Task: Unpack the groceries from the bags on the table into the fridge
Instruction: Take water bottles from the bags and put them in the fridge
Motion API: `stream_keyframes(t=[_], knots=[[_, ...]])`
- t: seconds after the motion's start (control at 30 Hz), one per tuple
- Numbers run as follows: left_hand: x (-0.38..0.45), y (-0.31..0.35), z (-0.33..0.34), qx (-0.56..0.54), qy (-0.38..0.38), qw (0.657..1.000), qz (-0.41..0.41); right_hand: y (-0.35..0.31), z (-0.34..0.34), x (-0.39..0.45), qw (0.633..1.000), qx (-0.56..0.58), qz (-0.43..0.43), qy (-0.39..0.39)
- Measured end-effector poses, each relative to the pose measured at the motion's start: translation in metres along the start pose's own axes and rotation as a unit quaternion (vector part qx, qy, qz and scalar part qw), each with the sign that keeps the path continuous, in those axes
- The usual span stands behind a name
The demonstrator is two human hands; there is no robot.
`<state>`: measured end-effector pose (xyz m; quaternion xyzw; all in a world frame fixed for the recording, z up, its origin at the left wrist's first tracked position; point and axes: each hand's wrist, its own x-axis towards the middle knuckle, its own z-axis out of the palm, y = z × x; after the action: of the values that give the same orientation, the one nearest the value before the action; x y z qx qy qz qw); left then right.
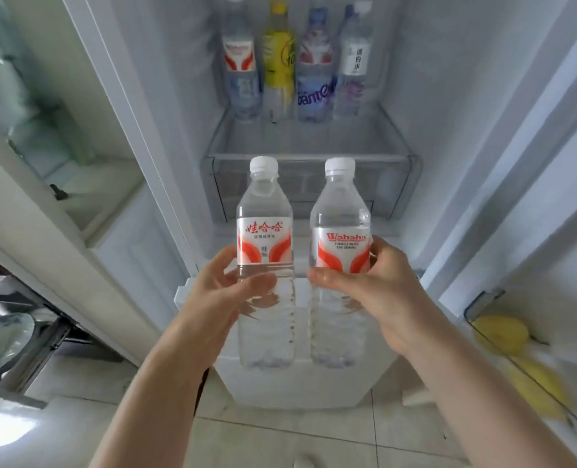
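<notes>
Bottles [340, 251] btwn fingers [256, 282], upright

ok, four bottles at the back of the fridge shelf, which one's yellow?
The yellow bottle, second from the left, with a yellow cap and label. The other three in that row are clear with white, red or blue labels.

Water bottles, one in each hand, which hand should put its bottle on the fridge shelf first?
Probably either: left hand and right hand each hold an upright water bottle level before the shelf, whose front is bare ahead of both.
</notes>
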<state>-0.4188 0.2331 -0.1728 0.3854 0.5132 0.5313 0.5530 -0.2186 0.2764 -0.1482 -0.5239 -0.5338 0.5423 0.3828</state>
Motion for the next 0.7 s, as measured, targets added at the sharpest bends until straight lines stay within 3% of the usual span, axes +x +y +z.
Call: stream_keyframes(t=[0.33,0.5,0.7], knots=[[0.104,0.074,-0.01,0.007,-0.027,0.997,0.068,-0.066,0.007,0.092,0.996,0.044,-0.064,0.049],[0.154,0.101,-0.026,-0.008,-0.05,0.995,0.087,-0.091,0.018,0.135,0.993,0.012,-0.098,0.071],[0.201,0.132,-0.031,0.052,-0.041,0.988,0.137,-0.118,0.024,0.175,0.982,-0.011,-0.158,0.106]])
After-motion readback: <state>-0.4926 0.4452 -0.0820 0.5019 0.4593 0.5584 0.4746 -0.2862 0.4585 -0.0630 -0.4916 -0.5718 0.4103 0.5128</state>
